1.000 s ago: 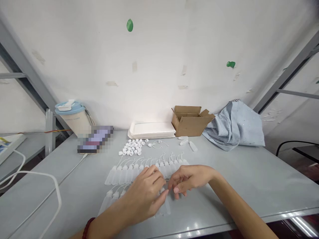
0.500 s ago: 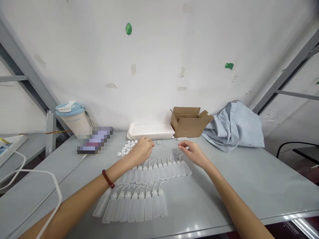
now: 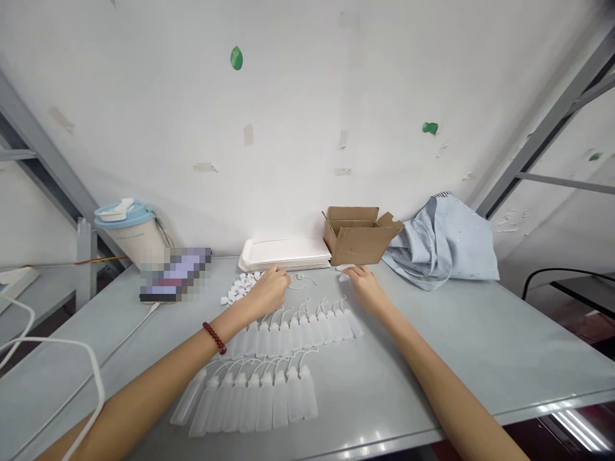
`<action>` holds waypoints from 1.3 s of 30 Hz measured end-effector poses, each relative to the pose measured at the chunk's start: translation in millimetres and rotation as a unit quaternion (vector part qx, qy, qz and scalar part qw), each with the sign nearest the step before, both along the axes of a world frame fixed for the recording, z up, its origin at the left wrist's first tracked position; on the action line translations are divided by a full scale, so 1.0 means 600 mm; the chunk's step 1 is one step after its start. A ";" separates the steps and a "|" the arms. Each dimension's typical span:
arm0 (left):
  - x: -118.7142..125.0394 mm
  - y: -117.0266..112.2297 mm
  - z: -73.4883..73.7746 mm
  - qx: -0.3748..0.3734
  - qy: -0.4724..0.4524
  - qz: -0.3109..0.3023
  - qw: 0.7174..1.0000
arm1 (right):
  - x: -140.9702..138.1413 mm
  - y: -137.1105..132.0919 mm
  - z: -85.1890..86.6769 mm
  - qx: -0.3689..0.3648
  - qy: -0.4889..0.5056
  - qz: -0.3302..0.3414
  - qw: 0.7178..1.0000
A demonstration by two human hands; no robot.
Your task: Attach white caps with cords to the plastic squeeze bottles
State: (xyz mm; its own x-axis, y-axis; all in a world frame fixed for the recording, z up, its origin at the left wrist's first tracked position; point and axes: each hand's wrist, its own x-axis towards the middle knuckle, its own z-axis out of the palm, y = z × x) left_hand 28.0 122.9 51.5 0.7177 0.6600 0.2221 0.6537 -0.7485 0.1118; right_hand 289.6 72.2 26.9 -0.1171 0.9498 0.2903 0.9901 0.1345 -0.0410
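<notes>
My left hand is closed, fingertips pinched together beside a pile of small white caps. What it pinches, if anything, is hidden. Just right of those fingertips lie thin white tubes. My right hand has its fingers closed at a small translucent bottle in front of the cardboard box. Below my hands, translucent plastic bottles with thin curved tubes lie side by side in two rows, a back row and a front row.
White stacked trays and an open cardboard box stand against the wall. A light blue cloth bag sits to the right. At left are a blue-lidded cup, a blurred phone and a white cable crossing above my left forearm.
My right hand has reached forward and closed its fingers at the translucent bottle near the box. My left hand stays by the caps. The view has shifted slightly to the right.
</notes>
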 end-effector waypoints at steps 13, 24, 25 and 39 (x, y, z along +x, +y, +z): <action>-0.041 -0.073 0.035 -0.062 -0.185 0.041 0.980 | 0.002 0.008 -0.009 0.009 -0.053 -0.006 0.999; -0.054 -0.137 0.040 -0.151 -0.317 0.058 0.934 | -0.008 -0.006 0.007 -0.014 -0.062 0.010 0.998; -0.053 -0.140 0.040 -0.148 -0.325 0.051 0.933 | -0.009 -0.006 0.008 -0.017 -0.060 0.011 0.998; -0.047 -0.159 0.052 -0.221 -0.422 0.086 0.875 | -0.060 -0.041 0.036 0.035 0.101 0.111 0.988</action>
